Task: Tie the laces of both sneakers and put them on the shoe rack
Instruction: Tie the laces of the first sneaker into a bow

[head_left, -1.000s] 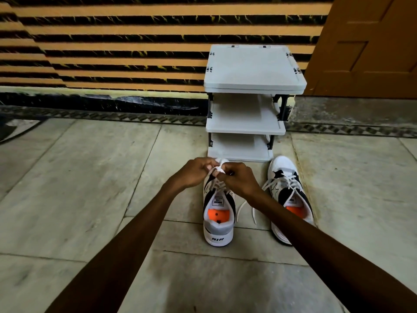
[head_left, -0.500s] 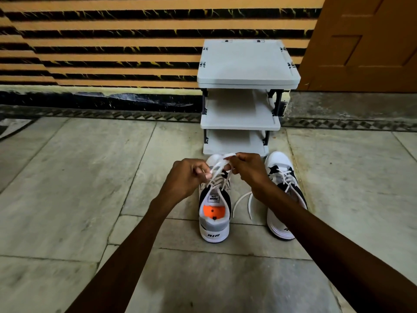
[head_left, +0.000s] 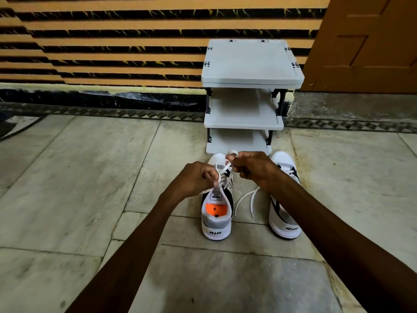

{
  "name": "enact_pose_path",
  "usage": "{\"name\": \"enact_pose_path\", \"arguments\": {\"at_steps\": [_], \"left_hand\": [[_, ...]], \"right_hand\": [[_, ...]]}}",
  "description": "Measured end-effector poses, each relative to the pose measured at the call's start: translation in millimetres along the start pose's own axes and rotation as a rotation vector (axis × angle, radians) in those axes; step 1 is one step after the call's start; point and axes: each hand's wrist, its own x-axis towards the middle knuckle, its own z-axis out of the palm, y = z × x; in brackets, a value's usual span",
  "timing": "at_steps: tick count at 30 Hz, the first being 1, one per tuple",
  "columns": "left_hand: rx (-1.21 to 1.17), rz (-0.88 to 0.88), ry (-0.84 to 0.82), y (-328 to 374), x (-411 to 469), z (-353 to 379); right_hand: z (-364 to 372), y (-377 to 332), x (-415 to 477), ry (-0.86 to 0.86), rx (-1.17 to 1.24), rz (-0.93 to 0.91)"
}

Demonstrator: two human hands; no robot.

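Two white, black and grey sneakers stand on the floor, toes toward a grey three-shelf shoe rack (head_left: 243,118). The left sneaker (head_left: 217,220) shows an orange insole and its white laces (head_left: 222,171) are stretched up between my hands. My left hand (head_left: 196,178) pinches one lace end over the tongue. My right hand (head_left: 252,169) holds a lace loop just above the toe. The right sneaker (head_left: 285,222) is partly hidden by my right forearm, and its loose laces (head_left: 247,201) trail onto the floor.
The floor is pale stone tile (head_left: 79,177). Behind the rack runs a striped orange and black wall (head_left: 112,41) with a dark skirting. A brown wooden door (head_left: 365,41) stands at the right. All three rack shelves hold nothing.
My hands have drawn apart, pulling the left sneaker's laces taut, and then shifted slightly. The view has tilted a little. The sneakers have stayed in place.
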Motion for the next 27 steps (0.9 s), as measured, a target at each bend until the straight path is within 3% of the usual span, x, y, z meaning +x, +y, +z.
{"name": "enact_pose_path", "arguments": {"at_steps": [7,11,15,21,27], "left_hand": [[-0.009,0.067,0.322,2,9,30],[-0.147,0.060,0.367,1,15,40],[-0.105,0.059,0.474,1,17,48],[-0.113,0.054,0.454,2,18,48],[-0.008,-0.117,0.411,-6,25,36]], "right_hand": [[7,1,-1,0.037,0.052,-0.002],[9,1,-1,0.018,0.098,-0.041],[9,-1,-2,0.032,0.109,-0.076],[9,1,-4,0.052,0.141,-0.074],[7,5,-5,0.075,0.174,-0.100]]}}
